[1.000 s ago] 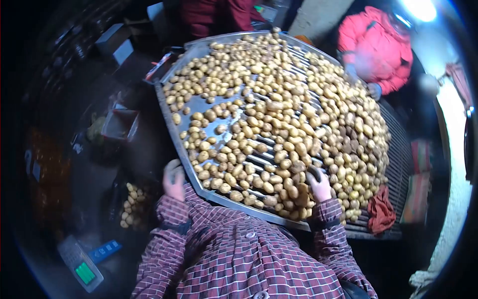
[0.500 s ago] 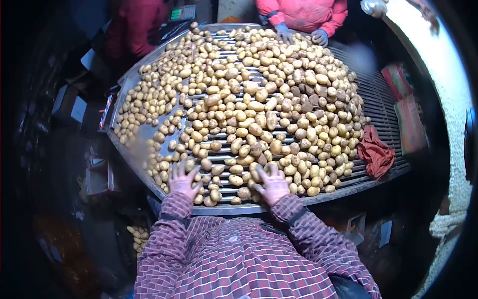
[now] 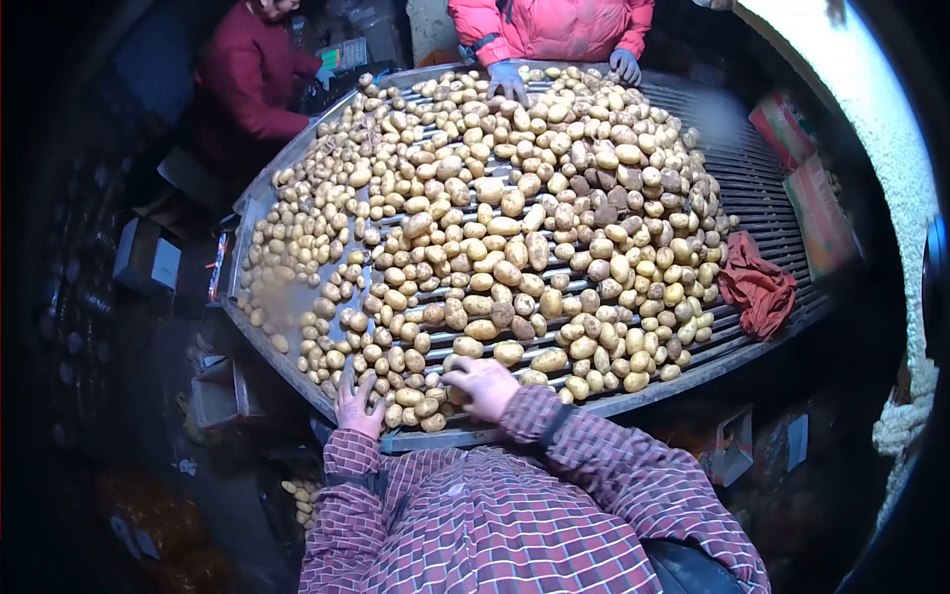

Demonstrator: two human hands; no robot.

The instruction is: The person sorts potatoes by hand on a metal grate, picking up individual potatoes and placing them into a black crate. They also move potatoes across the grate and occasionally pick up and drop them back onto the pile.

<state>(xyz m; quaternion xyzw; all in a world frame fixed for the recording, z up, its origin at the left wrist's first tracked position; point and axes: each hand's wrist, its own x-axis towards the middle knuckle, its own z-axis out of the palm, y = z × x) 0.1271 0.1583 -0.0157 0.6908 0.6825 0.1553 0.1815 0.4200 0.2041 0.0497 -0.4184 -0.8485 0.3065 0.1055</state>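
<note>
Many potatoes (image 3: 505,226) cover a slatted metal sorting table (image 3: 554,362) in front of me. My left hand (image 3: 358,406) rests at the near left edge, its fingers spread against the small potatoes beside it. My right hand (image 3: 483,388) reaches leftward over the near slats, palm down, with its fingers apart. A potato lies partly under its fingers, and no firm grip on it shows. Between my two hands sits a small cluster of potatoes (image 3: 411,398).
Across the table a person in a pink jacket (image 3: 554,28) has a gloved hand (image 3: 508,81) on the potatoes. Another person in dark red (image 3: 247,74) stands at the far left. A red cloth (image 3: 757,287) lies on the right slats, near printed sacks (image 3: 821,218).
My right hand has swept left toward my left hand, and the potatoes by it have shifted left. The pink-jacketed person's hand has moved left, and the person in dark red shows more fully.
</note>
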